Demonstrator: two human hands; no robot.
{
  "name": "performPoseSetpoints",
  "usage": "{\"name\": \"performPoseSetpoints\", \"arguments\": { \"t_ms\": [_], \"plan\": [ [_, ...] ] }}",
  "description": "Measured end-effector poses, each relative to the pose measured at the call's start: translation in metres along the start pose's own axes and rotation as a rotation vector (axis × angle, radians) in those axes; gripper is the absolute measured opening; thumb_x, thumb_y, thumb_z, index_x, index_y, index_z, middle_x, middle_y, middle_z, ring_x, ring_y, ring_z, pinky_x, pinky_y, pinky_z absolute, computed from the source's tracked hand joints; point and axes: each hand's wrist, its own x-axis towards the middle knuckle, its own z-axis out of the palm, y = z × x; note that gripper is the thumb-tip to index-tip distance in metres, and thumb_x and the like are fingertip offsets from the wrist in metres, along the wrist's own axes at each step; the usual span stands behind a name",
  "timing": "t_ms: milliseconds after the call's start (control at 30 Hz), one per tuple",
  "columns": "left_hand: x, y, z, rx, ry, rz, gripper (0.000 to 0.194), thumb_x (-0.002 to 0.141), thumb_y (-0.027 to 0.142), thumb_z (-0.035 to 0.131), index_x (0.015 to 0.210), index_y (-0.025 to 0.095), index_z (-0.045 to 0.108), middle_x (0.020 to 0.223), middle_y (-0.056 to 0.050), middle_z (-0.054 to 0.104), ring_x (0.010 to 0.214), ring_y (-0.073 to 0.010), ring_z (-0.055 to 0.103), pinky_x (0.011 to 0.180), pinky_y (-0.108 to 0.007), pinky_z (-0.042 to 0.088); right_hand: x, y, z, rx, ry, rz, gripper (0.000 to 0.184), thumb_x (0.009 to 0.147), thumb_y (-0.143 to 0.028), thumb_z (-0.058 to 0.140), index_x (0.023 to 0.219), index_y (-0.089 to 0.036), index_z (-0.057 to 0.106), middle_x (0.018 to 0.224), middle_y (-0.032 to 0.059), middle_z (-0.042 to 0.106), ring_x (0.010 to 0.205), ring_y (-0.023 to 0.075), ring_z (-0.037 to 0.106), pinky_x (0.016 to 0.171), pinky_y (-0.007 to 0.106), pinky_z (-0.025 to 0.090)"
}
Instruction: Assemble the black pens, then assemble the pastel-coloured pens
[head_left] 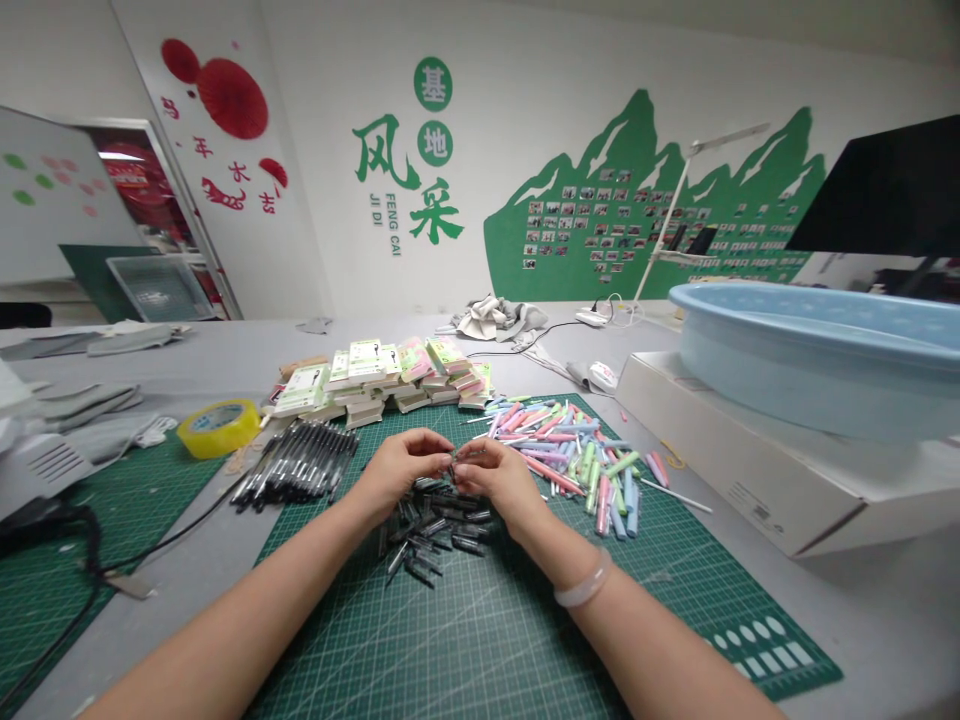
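My left hand (409,468) and my right hand (499,478) meet above a heap of black pen caps (435,530) on the green cutting mat (450,640). Fingers of both hands are pinched together at the fingertips, around something small and dark that I cannot make out. Left of the heap lies a row of black pens (300,460), side by side. Pastel pen parts (592,465) in pink, green, blue and purple are scattered to the right of my right hand.
Behind the pens, small boxed packs (375,370) are stacked. Yellow tape (219,428) sits at left near a white device (45,460) with a black cable. At right, a light-blue basin (817,370) rests on a white box (750,460). Grey cloths (502,318) lie farther back.
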Motion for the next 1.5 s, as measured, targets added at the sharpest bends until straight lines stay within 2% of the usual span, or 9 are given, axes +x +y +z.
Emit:
{"name": "performPoseSetpoints", "arguments": {
  "t_ms": [167, 267, 433, 667, 933, 1233, 1500],
  "plan": [
    [0.000, 0.003, -0.001, 0.031, 0.046, 0.004, 0.026, 0.066, 0.026, 0.071, 0.090, 0.017, 0.071, 0.084, -0.004, 0.070, 0.078, -0.0165, 0.061, 0.073, -0.026, 0.048, 0.000, -0.003, -0.004, 0.132, 0.047, 0.053, 0.026, 0.061, -0.023, 0.075, 0.081, -0.017, 0.060, 0.075, -0.0002, 0.063, 0.073, 0.0184, 0.066, 0.071, 0.035, 0.053],
    [-0.001, 0.004, 0.002, 0.050, 0.052, 0.027, 0.026, 0.067, 0.026, 0.071, 0.091, 0.018, 0.071, 0.087, -0.004, 0.071, 0.081, -0.0172, 0.062, 0.076, -0.027, 0.047, 0.000, -0.003, -0.007, 0.207, 0.057, 0.053, 0.027, 0.061, -0.020, 0.076, 0.081, -0.017, 0.060, 0.076, 0.0006, 0.064, 0.078, 0.0170, 0.065, 0.078, 0.034, 0.052],
    [-0.003, 0.007, 0.005, 0.063, 0.068, 0.040, 0.027, 0.067, 0.028, 0.070, 0.091, 0.017, 0.071, 0.086, -0.005, 0.071, 0.079, -0.0177, 0.062, 0.072, -0.026, 0.048, 0.001, -0.005, -0.008, 0.295, 0.104, 0.098, 0.027, 0.060, -0.017, 0.076, 0.083, -0.016, 0.061, 0.080, 0.0036, 0.068, 0.068, 0.0112, 0.063, 0.070, 0.024, 0.050],
    [-0.006, 0.006, 0.013, -0.003, 0.107, 0.070, 0.025, 0.066, 0.026, 0.072, 0.089, 0.017, 0.068, 0.088, -0.005, 0.070, 0.082, -0.0176, 0.062, 0.075, -0.027, 0.048, 0.001, -0.006, -0.005, 0.358, 0.101, 0.133, 0.025, 0.055, -0.015, 0.079, 0.075, -0.014, 0.063, 0.079, 0.0036, 0.069, 0.065, 0.0099, 0.062, 0.067, 0.022, 0.049],
    [-0.005, 0.002, 0.012, 0.048, 0.186, 0.130, 0.022, 0.066, 0.028, 0.072, 0.084, 0.016, 0.067, 0.082, -0.005, 0.068, 0.079, -0.0172, 0.062, 0.074, -0.027, 0.048, -0.003, -0.003, 0.000, 0.188, 0.096, 0.112, 0.020, 0.058, -0.022, 0.078, 0.071, -0.015, 0.065, 0.066, -0.0022, 0.059, 0.060, 0.0073, 0.053, 0.056, 0.018, 0.041],
    [-0.007, 0.005, 0.012, 0.136, 0.187, 0.167, 0.024, 0.069, 0.033, 0.069, 0.086, 0.016, 0.068, 0.086, -0.006, 0.069, 0.083, -0.0195, 0.063, 0.077, -0.030, 0.049, -0.002, -0.004, 0.002, -0.079, -0.002, -0.074, 0.014, 0.068, -0.031, 0.068, 0.073, -0.018, 0.063, 0.064, -0.0019, 0.059, 0.055, 0.0103, 0.047, 0.053, 0.023, 0.038],
    [-0.011, 0.004, 0.015, 0.229, 0.166, 0.298, 0.018, 0.075, 0.030, 0.064, 0.085, 0.016, 0.068, 0.090, -0.007, 0.067, 0.087, -0.0189, 0.062, 0.081, -0.030, 0.049, -0.003, 0.000, 0.006, -0.282, 0.053, -0.187, 0.013, 0.074, -0.029, 0.057, 0.069, -0.018, 0.062, 0.061, -0.0014, 0.056, 0.056, 0.0118, 0.047, 0.054, 0.024, 0.036]
  ]
}}
